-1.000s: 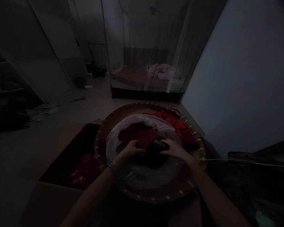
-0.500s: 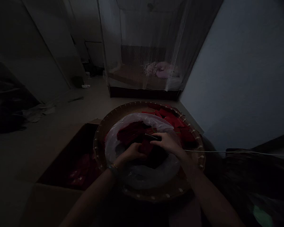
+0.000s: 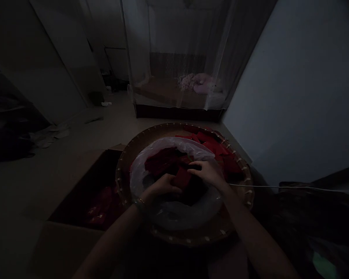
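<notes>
In the dim head view, my left hand [image 3: 163, 185] is closed on the left edge of a dark red packet [image 3: 182, 178], thumb on the near side. My right hand [image 3: 206, 171] has its fingers curled at the packet's upper right edge. Both hands are over a bag of clear plastic [image 3: 178, 220] with a wide rolled-back rim. More dark red pieces [image 3: 160, 162] lie inside it, beyond my left hand. The bag rests in a round woven bamboo tray [image 3: 133, 145]. Shadow hides the packet's lower part.
Bright red packets [image 3: 213, 145] are heaped at the tray's far right. An open cardboard box [image 3: 66, 240] with red packets stands left. A white cord [image 3: 267, 186] runs right from the tray. Beyond are a netted bed [image 3: 163, 91] and, on the right, a pale wall [image 3: 302, 97].
A slim dark piece with a bright edge showed at my right fingertips earlier and no longer shows. The red packet's face is now more visible between my hands. My left hand stays nearly in place.
</notes>
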A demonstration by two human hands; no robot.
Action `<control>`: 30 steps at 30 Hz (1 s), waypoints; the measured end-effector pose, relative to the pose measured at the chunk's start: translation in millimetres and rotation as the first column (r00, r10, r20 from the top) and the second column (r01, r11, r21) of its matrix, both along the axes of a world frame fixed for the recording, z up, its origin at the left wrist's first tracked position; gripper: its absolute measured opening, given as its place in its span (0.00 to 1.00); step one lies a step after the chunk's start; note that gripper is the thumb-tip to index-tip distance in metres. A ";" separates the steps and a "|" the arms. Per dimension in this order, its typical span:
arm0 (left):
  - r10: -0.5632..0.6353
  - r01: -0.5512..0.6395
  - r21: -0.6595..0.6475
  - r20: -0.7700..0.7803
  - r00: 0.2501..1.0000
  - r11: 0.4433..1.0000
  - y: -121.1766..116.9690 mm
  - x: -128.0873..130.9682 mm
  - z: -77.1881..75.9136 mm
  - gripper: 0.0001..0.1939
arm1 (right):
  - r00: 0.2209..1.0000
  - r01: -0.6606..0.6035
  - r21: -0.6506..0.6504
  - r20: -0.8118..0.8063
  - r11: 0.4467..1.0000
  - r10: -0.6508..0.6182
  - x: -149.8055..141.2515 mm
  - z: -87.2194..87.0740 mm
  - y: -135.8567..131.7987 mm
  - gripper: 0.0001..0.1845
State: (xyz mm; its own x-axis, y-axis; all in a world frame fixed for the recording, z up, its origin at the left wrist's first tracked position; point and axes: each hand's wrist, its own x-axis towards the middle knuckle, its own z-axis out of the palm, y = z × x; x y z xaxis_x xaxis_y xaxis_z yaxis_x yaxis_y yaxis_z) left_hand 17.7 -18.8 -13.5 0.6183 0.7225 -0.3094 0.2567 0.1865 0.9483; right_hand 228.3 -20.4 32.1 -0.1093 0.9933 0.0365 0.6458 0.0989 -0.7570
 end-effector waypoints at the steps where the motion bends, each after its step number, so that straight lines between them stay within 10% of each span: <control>1: -0.001 0.001 -0.010 -0.002 1.000 1.000 -0.3 -0.5 0.0 0.21 | 1.000 -0.002 -0.018 -0.026 1.000 0.001 3.8 -0.4 2.0 0.18; 30: 0.123 -0.122 -0.019 0.038 0.992 0.992 4.7 0.6 -6.5 0.17 | 0.997 0.039 -0.060 -0.059 0.997 -0.043 30.6 -11.4 9.1 0.23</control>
State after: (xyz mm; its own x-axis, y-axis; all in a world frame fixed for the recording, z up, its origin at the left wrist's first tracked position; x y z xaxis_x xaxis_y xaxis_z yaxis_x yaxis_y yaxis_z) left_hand 18.3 -14.0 -20.0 0.5372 0.7887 -0.2990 0.1936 0.2297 0.9538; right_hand 258.8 -11.2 20.7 -0.0680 0.9975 -0.0172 0.6018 0.0273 -0.7982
